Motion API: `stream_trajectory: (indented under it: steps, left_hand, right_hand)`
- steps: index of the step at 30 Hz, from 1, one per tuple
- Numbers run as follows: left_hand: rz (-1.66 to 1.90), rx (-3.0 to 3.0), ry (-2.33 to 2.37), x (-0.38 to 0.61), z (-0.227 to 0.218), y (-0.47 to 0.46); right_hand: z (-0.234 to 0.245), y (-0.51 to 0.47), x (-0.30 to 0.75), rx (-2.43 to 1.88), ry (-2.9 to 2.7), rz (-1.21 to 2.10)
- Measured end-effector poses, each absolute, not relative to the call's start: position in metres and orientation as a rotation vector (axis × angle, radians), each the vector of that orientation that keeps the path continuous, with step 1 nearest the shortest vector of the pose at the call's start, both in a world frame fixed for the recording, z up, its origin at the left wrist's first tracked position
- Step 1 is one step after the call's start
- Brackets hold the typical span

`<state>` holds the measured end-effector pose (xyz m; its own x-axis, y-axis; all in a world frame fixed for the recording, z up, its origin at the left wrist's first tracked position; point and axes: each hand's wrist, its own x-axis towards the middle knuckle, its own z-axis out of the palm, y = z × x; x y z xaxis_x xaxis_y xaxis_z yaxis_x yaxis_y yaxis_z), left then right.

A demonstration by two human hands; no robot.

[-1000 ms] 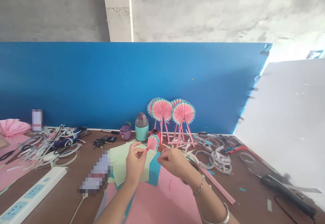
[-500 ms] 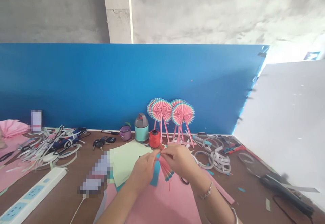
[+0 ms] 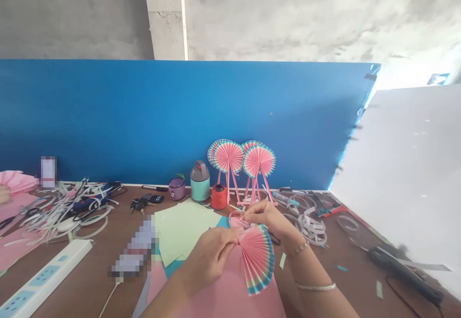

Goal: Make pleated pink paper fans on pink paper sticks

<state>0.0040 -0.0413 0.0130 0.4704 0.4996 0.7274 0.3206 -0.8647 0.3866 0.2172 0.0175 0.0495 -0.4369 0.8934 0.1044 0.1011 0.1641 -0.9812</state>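
Note:
A pleated paper fan [image 3: 258,258], pink with a cream, orange and blue striped edge, is spread partly open over the pink paper sheets [image 3: 216,294]. My left hand [image 3: 212,253] pinches it at its gathered centre. My right hand [image 3: 266,217] is just beyond the fan, thumb and fingertips closed on a thin pale ring-shaped strip [image 3: 236,214] like a coil of tape. Behind the hands stand finished-looking round pink fans [image 3: 228,157] on pink stick legs. A red thread spool [image 3: 219,198] is beside them.
Pale green sheets [image 3: 183,226] lie left of centre. A phone [image 3: 135,248], keys [image 3: 142,202] and a power strip [image 3: 46,275] are farther left. White strip coils [image 3: 311,226] and a black-handled tool [image 3: 403,272] lie right. Another person's hand [image 3: 4,194] shows at far left.
The fan, gathered narrow between both hands before, now spreads wider toward the right. My right hand has moved off its centre to the pale ring; my left hand shifted slightly right and nearer me.

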Motion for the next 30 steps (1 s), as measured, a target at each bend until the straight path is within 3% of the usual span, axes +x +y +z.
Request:
stream_trajectory:
  steps: [5, 11, 16, 20, 22, 30]
  left_hand:
    - [1.444, 1.867, 0.799, 0.011, 0.017, -0.044]
    - [1.478, 0.947, 0.836, 0.016, 0.022, -0.024]
    - [1.334, 0.592, 0.758, 0.007, 0.013, -0.01]
    - [1.341, 0.502, 0.681, 0.003, 0.01, -0.007]
    - [1.366, 0.465, 0.672, 0.003, 0.011, -0.008]
    - [1.319, 0.508, 0.623, 0.002, 0.01, -0.007]
  right_hand:
    - [0.032, 0.023, 0.211, -0.97, -1.553, 1.503]
    - [0.024, 0.028, 0.202, -1.051, -1.599, 1.439]
    - [0.028, 0.031, 0.194, -1.172, -1.692, 1.221]
    - [0.035, 0.026, 0.186, -1.264, -1.743, 0.725]
    - [0.039, 0.021, 0.18, -1.292, -1.71, 0.635]
    - [0.046, -0.004, 0.15, -1.299, -1.65, 1.324]
